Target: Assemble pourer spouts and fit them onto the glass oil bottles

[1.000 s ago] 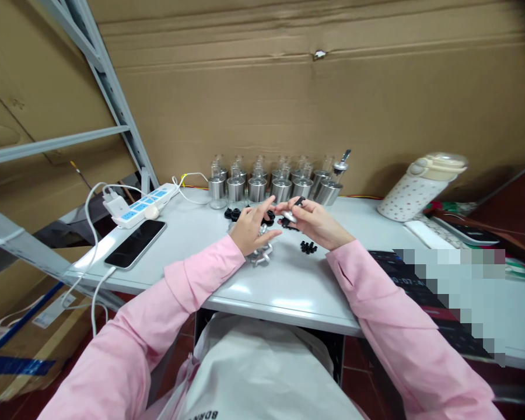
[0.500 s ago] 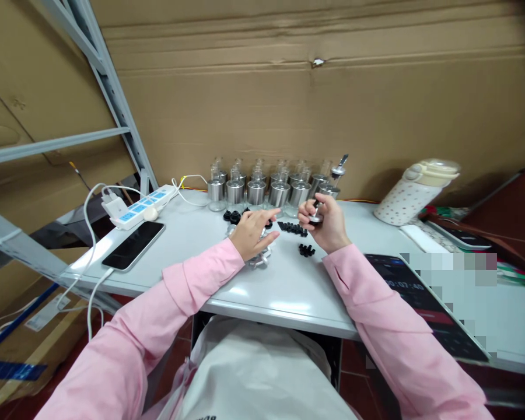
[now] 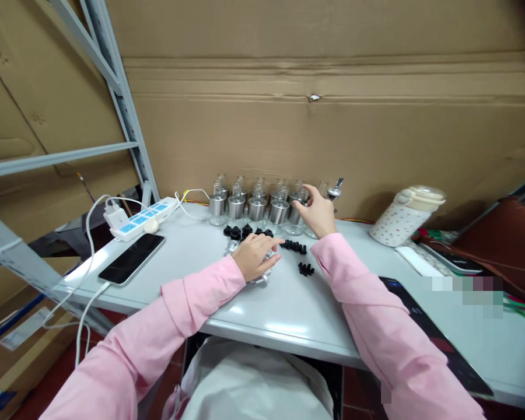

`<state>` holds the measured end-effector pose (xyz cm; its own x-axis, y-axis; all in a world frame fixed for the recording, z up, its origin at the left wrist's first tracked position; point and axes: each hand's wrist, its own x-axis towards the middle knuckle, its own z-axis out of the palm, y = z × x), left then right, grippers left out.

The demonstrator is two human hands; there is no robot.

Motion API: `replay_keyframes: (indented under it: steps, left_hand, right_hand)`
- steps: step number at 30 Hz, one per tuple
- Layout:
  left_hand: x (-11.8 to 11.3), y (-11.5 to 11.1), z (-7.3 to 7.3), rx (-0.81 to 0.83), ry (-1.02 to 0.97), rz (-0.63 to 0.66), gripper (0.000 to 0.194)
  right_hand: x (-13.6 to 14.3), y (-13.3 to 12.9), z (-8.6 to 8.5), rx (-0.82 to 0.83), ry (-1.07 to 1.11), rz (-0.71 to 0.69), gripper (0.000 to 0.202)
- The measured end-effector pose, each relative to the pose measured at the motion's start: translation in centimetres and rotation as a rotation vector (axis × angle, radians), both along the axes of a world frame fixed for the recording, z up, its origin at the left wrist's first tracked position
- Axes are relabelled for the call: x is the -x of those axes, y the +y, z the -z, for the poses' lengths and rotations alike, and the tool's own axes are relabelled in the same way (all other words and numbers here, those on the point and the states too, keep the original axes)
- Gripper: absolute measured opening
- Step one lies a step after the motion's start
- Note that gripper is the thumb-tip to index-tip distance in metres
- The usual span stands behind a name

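Note:
My right hand reaches to the back, its thumb and forefinger curled round the upper part of a glass bottle with a steel sleeve. Whether a pourer is still inside that hand is hidden. My left hand, palm down and fingers stretched out, lies over a pile of silvery parts and covers most of it. Black stoppers stand just beyond it. Ribbed black pieces lie in a row between my hands, with a smaller cluster nearer me. Behind my right hand, a metal pourer tops another bottle.
Several sleeved bottles stand in two rows before the cardboard wall. Left are a power strip, white cables and a phone. Right are a tilted dotted flask, a dark tablet and a brown bag.
My right hand has moved back and up to the bottles; the pourer it held is out of sight. My left hand stays over the silvery parts. The camera view has tilted up slightly.

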<state>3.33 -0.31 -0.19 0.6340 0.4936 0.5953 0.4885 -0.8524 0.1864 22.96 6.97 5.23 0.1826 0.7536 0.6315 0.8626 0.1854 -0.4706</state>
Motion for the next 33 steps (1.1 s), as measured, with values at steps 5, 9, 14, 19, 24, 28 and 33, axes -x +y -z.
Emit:
replay_keyframes:
  steps: [5,9,14,19,24,28,33]
  left_hand:
    - [0.0,0.0,0.1,0.011,0.008,-0.002,0.029]
    - [-0.1,0.0,0.2,-0.014,-0.035,0.0,0.031]
    - [-0.1,-0.1,0.1,-0.04,-0.154,-0.051,0.042]
    - [0.1,0.0,0.1,-0.004,-0.186,0.046,0.06]
    - [0.0,-0.4,0.1,0.016,-0.105,0.21,0.083]
    - [-0.3,-0.8,0.1,0.026,-0.08,0.261,0.088]
    - [-0.3,-0.8,0.1,0.062,-0.156,0.294,0.08]
  right_hand:
    - [-0.6,1.0,0.8,-0.034,-0.1,0.124,0.027]
    - [-0.9,-0.4,-0.1,-0.212,-0.062,0.116,0.022]
    - [-0.9,-4.3,-2.8,-0.428,-0.015,0.029,0.02]
    - [0.1,-9.3,-3.4,-0.477,-0.121,-0.141,0.02]
    - [1.5,-13.2,-2.4,-0.356,-0.29,-0.431,0.018]
    - [2.4,-14.3,-1.5,-0.33,-0.31,-0.533,0.015]
    - [2.7,-14.5,-0.5,-0.302,-0.153,-0.621,0.015]
